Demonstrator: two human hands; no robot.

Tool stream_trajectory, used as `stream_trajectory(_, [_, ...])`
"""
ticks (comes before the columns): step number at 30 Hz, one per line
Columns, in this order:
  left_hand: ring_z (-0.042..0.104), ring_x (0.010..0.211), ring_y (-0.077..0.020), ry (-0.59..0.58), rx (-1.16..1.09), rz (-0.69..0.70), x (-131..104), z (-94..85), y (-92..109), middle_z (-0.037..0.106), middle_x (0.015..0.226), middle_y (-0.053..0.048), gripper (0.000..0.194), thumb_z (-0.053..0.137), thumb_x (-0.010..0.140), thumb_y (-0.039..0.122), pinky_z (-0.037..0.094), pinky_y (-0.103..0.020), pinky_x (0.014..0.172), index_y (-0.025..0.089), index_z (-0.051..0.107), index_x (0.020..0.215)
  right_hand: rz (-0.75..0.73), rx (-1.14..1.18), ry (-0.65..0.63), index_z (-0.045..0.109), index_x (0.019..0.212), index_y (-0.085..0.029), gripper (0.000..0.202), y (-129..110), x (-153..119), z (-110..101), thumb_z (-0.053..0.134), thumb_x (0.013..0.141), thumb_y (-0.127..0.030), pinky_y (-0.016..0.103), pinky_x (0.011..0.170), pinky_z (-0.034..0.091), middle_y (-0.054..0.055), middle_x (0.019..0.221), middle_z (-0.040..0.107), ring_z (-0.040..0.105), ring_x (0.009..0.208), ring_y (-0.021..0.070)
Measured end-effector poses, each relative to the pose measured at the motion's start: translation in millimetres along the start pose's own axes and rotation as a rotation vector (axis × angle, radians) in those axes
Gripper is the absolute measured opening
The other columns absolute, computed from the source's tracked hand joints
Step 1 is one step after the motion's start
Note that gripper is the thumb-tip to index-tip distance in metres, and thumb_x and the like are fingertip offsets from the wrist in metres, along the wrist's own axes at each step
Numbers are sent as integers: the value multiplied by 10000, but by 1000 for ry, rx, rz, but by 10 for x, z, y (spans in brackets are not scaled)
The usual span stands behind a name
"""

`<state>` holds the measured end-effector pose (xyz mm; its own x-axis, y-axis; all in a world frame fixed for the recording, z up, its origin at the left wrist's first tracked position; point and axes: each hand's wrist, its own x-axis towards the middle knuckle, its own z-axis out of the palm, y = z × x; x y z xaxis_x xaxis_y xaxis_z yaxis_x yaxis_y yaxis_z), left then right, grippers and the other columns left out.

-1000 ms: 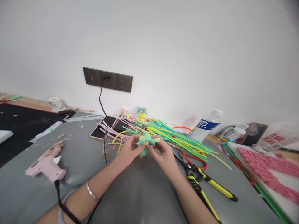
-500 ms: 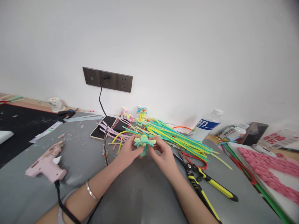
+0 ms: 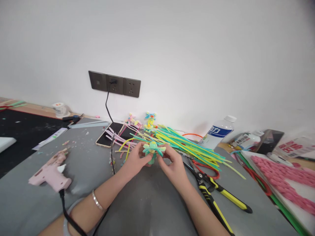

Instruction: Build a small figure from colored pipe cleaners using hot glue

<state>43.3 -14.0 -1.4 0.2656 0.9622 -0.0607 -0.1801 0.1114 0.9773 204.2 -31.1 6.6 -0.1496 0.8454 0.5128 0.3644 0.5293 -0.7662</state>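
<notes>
Between my two hands is a small green and yellow pipe-cleaner figure (image 3: 153,149), held just above the grey mat. My left hand (image 3: 137,158) pinches its left side, and the fingertips behind it are partly hidden. On the other side my right hand (image 3: 173,161) grips the figure with thumb and fingers. Just beyond lies a bundle of yellow and teal pipe cleaners (image 3: 189,147), with pink pipe cleaners (image 3: 118,137) to its left. Two finished-looking figures, one pink (image 3: 134,121) and one blue and yellow (image 3: 150,122), stand by the wall.
A pink glue gun (image 3: 50,173) with a black cord lies at left. Yellow-and-black pliers (image 3: 214,186) and red-handled scissors (image 3: 206,168) lie at right. Behind are a phone (image 3: 108,135) and a tilted water bottle (image 3: 219,131). A pink braided piece (image 3: 278,180) lies far right.
The figure is turned slightly in my hands, its right-hand limbs now spread apart differently. Both hands keep their hold, and the whole view has shifted a little.
</notes>
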Motion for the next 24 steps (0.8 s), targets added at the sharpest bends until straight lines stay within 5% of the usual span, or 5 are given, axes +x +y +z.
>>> stream_trajectory(12, [672, 924, -217, 21, 1, 23, 19, -14, -9, 675, 1018, -59, 510, 803, 694, 505, 580, -275, 618, 201, 527, 997, -75, -120, -33, 598, 744, -212, 159, 31, 17, -70, 606, 901, -236, 283, 629, 478, 58, 857, 629, 568, 738, 184])
stream_trajectory(24, [649, 887, -192, -1, -43, 34, 21, -25, 2, 677, 1018, -58, 542, 814, 699, 482, 606, -302, 648, 197, 501, 1038, 88, 150, -41, 693, 742, -211, 243, 54, 79, -151, 709, 835, -435, 313, 651, 567, 96, 937, 645, 635, 866, 236])
